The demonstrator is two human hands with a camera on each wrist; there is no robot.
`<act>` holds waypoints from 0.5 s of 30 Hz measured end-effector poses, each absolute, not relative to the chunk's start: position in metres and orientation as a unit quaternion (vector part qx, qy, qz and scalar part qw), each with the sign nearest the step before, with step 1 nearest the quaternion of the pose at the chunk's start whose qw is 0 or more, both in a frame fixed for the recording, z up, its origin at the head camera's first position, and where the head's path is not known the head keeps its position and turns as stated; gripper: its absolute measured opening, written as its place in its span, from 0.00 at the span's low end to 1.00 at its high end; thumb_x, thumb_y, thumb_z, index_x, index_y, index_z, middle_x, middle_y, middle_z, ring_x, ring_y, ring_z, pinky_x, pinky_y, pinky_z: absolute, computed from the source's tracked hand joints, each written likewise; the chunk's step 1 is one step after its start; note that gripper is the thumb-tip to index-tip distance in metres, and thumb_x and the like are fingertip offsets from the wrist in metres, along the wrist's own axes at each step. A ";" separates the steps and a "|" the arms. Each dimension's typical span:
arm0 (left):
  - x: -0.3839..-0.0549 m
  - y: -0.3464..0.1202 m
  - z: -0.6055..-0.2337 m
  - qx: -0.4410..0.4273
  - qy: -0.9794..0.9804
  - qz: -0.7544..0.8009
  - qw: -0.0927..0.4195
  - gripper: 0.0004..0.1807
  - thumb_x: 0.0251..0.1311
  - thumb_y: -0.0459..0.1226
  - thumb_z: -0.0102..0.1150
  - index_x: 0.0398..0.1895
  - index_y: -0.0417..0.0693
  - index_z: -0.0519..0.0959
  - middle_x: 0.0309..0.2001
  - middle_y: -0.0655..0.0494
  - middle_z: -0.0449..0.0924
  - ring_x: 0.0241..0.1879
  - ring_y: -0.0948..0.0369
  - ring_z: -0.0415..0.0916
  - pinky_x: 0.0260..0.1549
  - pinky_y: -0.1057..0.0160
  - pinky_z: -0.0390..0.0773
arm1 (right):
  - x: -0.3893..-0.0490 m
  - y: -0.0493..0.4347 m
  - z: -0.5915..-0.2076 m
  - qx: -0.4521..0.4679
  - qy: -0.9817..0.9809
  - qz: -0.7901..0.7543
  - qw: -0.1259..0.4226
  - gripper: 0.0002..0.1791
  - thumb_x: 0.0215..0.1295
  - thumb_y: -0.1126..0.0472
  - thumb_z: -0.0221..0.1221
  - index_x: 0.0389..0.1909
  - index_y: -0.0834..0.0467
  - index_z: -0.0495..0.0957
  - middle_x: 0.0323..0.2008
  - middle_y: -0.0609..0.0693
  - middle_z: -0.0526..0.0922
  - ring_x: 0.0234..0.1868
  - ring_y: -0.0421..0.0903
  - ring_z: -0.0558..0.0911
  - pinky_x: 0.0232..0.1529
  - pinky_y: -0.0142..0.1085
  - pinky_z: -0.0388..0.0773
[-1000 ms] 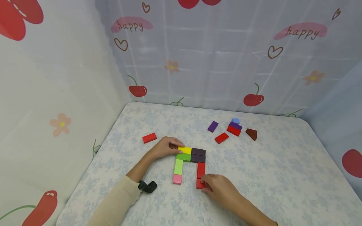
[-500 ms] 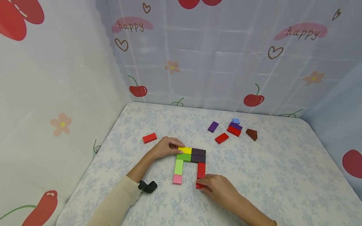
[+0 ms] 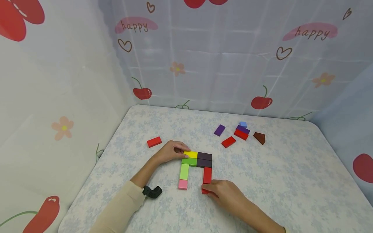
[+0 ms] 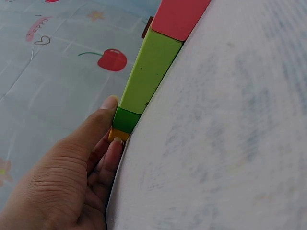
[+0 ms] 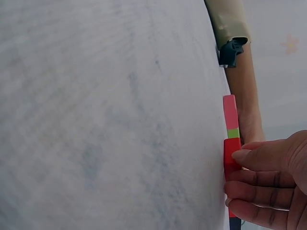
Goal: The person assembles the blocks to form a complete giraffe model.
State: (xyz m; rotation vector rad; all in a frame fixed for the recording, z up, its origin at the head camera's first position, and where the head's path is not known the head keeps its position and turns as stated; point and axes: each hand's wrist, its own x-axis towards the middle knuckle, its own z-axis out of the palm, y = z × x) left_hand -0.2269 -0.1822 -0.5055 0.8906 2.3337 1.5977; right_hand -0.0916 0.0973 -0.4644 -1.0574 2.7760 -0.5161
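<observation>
In the head view, my left hand (image 3: 170,151) is at the left end of the yellow block (image 3: 191,154), fingertips curled about its corner. The green block (image 3: 189,162) lies against its near side, two dark blocks (image 3: 205,156) to the right. A light green block (image 3: 184,171) and a pink block (image 3: 183,184) run toward me on the left. On the right, a red block (image 3: 207,175) extends from the dark pair. My right hand (image 3: 225,192) pinches a second red block (image 3: 205,191) at its near end, index finger across the top, partly hiding it.
Beyond the arrangement lie a purple block (image 3: 220,130), loose red blocks (image 3: 228,142), a light blue block (image 3: 243,124) and a brown angular block (image 3: 259,138). Another red block (image 3: 154,142) lies beyond my left wrist. A patterned curtain (image 3: 218,71) stands behind the table.
My right index finger has slid left across the near red block, covering more of its top. The left hand and the other blocks stay in place.
</observation>
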 end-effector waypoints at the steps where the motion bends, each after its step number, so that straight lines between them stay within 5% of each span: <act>1: -0.227 -0.182 -0.506 0.299 0.784 0.537 0.086 0.15 0.57 0.28 0.73 0.49 0.38 0.88 0.47 0.48 0.86 0.38 0.61 0.76 0.38 0.68 0.78 | -0.092 0.098 -0.465 -0.349 0.919 -0.170 0.064 0.20 0.58 0.64 0.73 0.53 0.53 0.88 0.43 0.47 0.89 0.44 0.46 0.88 0.45 0.40 0.84; 15: -0.241 -0.186 -0.527 0.297 0.794 0.522 0.092 0.17 0.57 0.34 0.74 0.51 0.47 0.88 0.49 0.54 0.86 0.41 0.58 0.77 0.38 0.68 0.78 | -0.092 0.100 -0.466 -0.348 0.921 -0.169 0.051 0.20 0.57 0.64 0.74 0.52 0.53 0.88 0.39 0.46 0.90 0.41 0.44 0.87 0.44 0.40 0.84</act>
